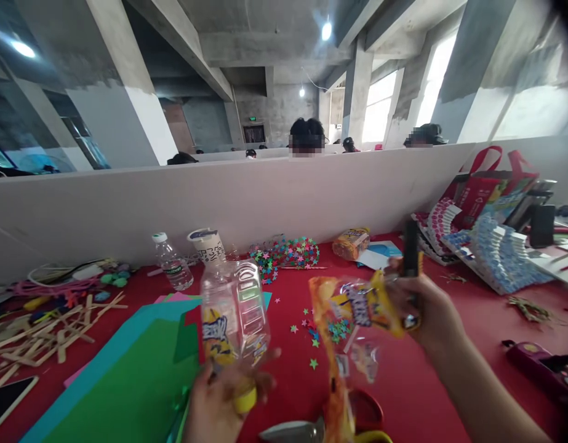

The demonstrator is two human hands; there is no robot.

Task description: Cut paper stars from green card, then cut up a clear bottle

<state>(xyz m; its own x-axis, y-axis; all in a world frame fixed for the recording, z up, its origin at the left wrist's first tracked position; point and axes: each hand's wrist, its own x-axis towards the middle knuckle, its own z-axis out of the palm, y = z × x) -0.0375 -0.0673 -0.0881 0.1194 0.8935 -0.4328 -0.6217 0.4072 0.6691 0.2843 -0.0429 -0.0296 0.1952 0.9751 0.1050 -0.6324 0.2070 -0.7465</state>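
Observation:
My left hand is closed around the neck end of a clear plastic bottle, held upside down with its yellow cap at the bottom. Part of a printed yellow label shows on the bottle's side. My right hand is raised on the right, its fingers closed on a crumpled orange and yellow plastic wrapper. A long strip of this wrapper hangs down towards the table. The same hand has an upright black object in it, too blurred to name. Scissors lie below, partly behind the strip.
Green and blue paper sheets cover the left side of the red table. Wooden sticks, a water bottle, a paper cup, star sequins and a snack pack lie around. A white partition stands behind.

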